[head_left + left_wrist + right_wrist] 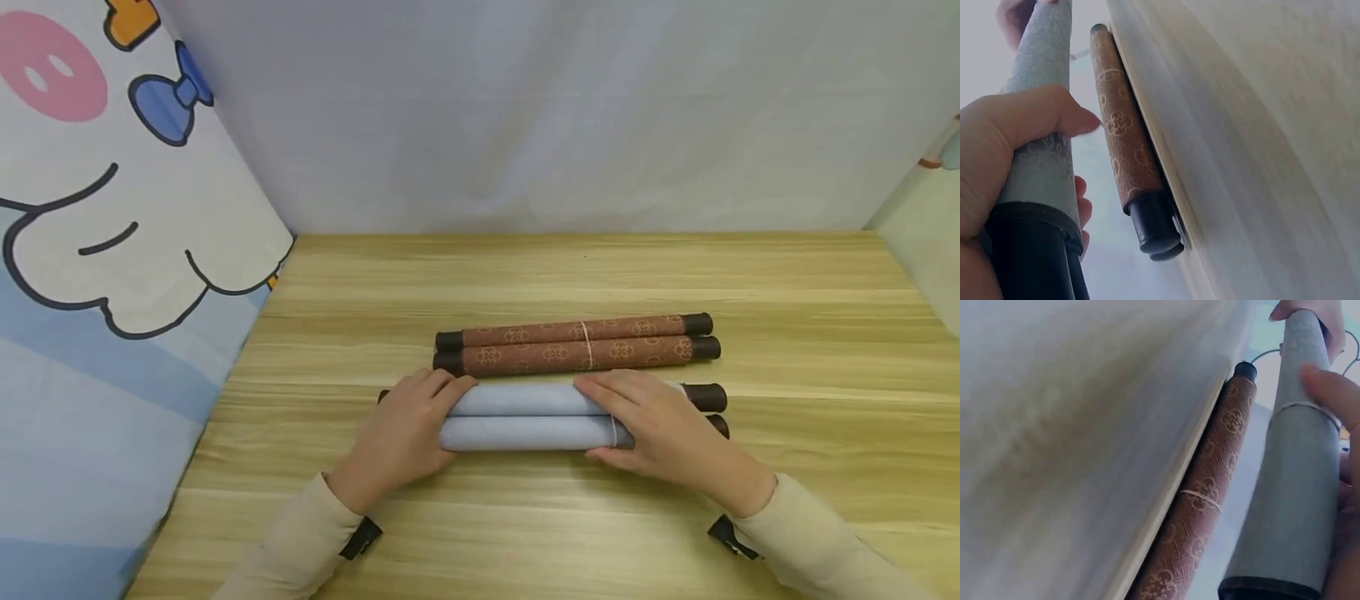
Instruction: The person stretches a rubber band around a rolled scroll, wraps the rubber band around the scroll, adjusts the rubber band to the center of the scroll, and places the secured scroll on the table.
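A pale blue-grey scroll [525,433], rolled from both ends into two parallel rolls with black end knobs, lies crosswise between both hands. The left hand [408,425] grips it near its left end, thumb on the near side and fingers over the far side. Toward the right end, the right hand [652,421] grips it the same way, close to a thin white band around the rolls. In the wrist views the pale scroll [1041,169] appears lifted off the table. Beyond it, a brown scroll [555,354] with gold flower patterns rests on the table, untouched.
The wood-grain table [480,533] extends around the scrolls. A white cloth [525,117] hangs along its back edge, and a cartoon-printed cloth [97,417] covers the left side. A thin white band [1204,498] circles the brown scroll. Black straps are at both wrists.
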Tool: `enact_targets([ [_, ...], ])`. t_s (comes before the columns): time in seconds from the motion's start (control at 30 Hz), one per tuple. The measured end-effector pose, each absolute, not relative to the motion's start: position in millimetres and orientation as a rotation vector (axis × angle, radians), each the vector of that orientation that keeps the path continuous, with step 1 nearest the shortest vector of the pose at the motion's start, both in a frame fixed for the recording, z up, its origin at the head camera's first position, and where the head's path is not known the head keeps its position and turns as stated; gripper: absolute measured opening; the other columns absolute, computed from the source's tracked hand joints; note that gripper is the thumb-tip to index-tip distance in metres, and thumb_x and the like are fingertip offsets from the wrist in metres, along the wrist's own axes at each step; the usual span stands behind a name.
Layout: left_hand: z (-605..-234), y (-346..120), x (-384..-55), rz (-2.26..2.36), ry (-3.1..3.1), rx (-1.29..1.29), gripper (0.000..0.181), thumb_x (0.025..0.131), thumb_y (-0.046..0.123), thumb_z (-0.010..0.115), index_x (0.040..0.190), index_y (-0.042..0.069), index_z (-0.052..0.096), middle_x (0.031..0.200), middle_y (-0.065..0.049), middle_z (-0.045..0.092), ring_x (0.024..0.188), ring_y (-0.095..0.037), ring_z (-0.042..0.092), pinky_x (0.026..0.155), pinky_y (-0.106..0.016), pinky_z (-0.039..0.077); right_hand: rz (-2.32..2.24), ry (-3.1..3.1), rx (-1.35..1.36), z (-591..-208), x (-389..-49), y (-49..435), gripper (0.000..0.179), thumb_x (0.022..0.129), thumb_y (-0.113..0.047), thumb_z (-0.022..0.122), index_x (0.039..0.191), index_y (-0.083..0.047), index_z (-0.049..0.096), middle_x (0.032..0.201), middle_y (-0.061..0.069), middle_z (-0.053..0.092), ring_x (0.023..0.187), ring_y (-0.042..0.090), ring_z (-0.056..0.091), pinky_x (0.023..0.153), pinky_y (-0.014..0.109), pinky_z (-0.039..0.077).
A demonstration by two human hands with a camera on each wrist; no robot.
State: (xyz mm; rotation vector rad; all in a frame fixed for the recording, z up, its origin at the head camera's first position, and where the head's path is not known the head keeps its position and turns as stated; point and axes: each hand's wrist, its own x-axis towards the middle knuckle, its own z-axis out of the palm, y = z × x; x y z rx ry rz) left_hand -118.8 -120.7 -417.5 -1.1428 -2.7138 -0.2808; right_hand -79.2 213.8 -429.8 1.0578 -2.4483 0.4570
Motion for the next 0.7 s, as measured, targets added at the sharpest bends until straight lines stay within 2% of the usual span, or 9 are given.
enact_targets([
  [0.07, -418, -118, -119, -0.282, -2.718, -1.132, 0.074, 0.063, 0.026, 0.088, 0.130, 0.015, 0.059, 0.108, -0.001, 0.064, 0.094, -0.018, 0.061, 0.084, -0.036, 0.054, 0.482, -2.467, 1.028, -426, -80, 214, 0.079, 0.089, -0.064, 0.058, 0.141, -0.005, 0.052, 0.130, 0.012, 0.064, 0.115, 0.029, 0.063, 0.096, 0.047, 0.051],
  [0.2, -416, -121, -119, -0.306, -2.742, -1.074, 0.078, 0.058, 0.023, 0.090, 0.130, 0.015, 0.060, 0.106, 0.000, 0.065, 0.094, -0.018, 0.061, 0.084, -0.037, 0.054, 0.492, -2.476, 0.928, -417, -81, 224, 0.089, 0.088, -0.072, 0.047, 0.146, -0.004, 0.046, 0.139, 0.014, 0.059, 0.123, 0.032, 0.058, 0.102, 0.048, 0.044],
  [0.37, -411, -127, -122, -0.309, -2.764, -1.043, 0.079, 0.057, 0.022, 0.090, 0.130, 0.017, 0.059, 0.107, 0.001, 0.064, 0.095, -0.019, 0.061, 0.084, -0.038, 0.054, 0.442, -2.459, 0.952, -418, -82, 242, 0.090, 0.089, -0.073, 0.042, 0.143, -0.002, 0.050, 0.134, 0.015, 0.062, 0.117, 0.032, 0.059, 0.100, 0.047, 0.042],
  [0.47, -410, -128, -124, -0.295, -2.761, -1.051, 0.079, 0.059, 0.023, 0.089, 0.131, 0.018, 0.058, 0.108, 0.000, 0.064, 0.097, -0.020, 0.061, 0.086, -0.039, 0.054, 0.415, -2.485, 0.992, -423, -83, 248, 0.085, 0.088, -0.068, 0.053, 0.142, -0.003, 0.051, 0.128, 0.014, 0.064, 0.112, 0.031, 0.062, 0.098, 0.049, 0.046],
  [0.6, -409, -127, -125, -0.279, -2.760, -1.068, 0.078, 0.060, 0.024, 0.089, 0.132, 0.016, 0.058, 0.109, -0.001, 0.064, 0.098, -0.020, 0.061, 0.087, -0.039, 0.054, 0.399, -2.527, 1.000, -429, -85, 249, 0.082, 0.080, -0.056, 0.074, 0.141, -0.006, 0.052, 0.123, 0.009, 0.066, 0.107, 0.027, 0.064, 0.093, 0.047, 0.052],
  [0.7, -411, -124, -125, -0.270, -2.761, -1.074, 0.079, 0.059, 0.024, 0.090, 0.131, 0.015, 0.059, 0.109, -0.001, 0.064, 0.097, -0.019, 0.061, 0.086, -0.038, 0.054, 0.400, -2.533, 1.003, -432, -86, 246, 0.079, 0.079, -0.054, 0.075, 0.138, -0.006, 0.054, 0.120, 0.007, 0.066, 0.104, 0.024, 0.064, 0.088, 0.044, 0.053],
])
